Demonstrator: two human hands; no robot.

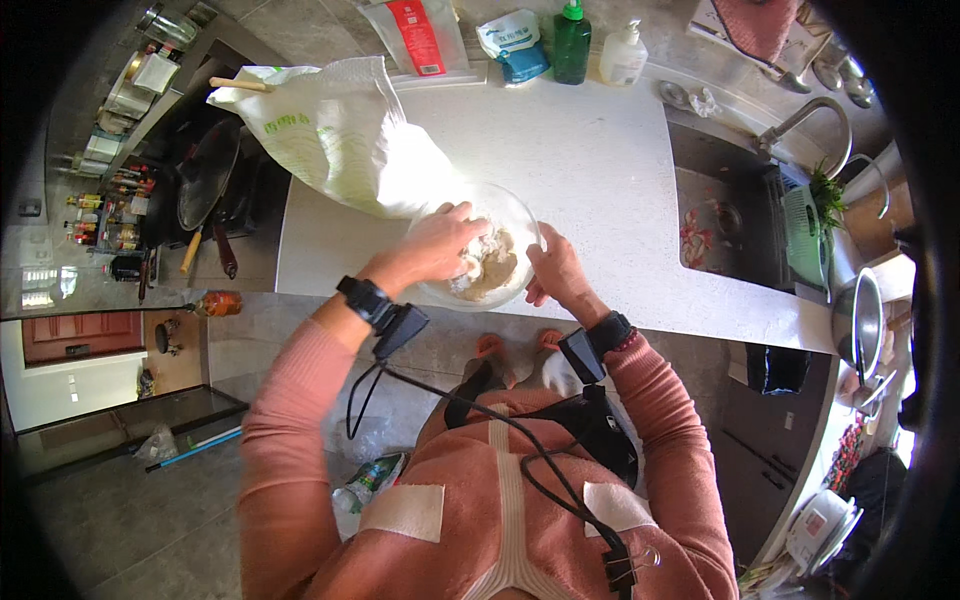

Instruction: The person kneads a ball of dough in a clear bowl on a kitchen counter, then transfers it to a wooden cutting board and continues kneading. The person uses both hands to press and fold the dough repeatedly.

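Note:
A clear bowl (480,301) stands near the front edge of the pale countertop (592,172). Inside lies a lump of dough (496,271) with loose white flour around it. My left hand (442,244) reaches into the bowl over its left side, its fingers bent down at the dough; some fingertips are hidden, and whether they grip any dough does not show. At the right side, my right hand (553,264) holds the bowl's rim with thumb and fingers. A large white woven sack (330,135) leans over the counter behind the bowl, touching or nearly touching it.
A wooden stick (240,85) lies at the sack's top. Left is a stove with a dark wok (208,176). Along the back stand a blue-white packet (516,46), a green bottle (571,45) and a pump bottle (624,56). The sink (712,172) and a green basket (804,225) are right.

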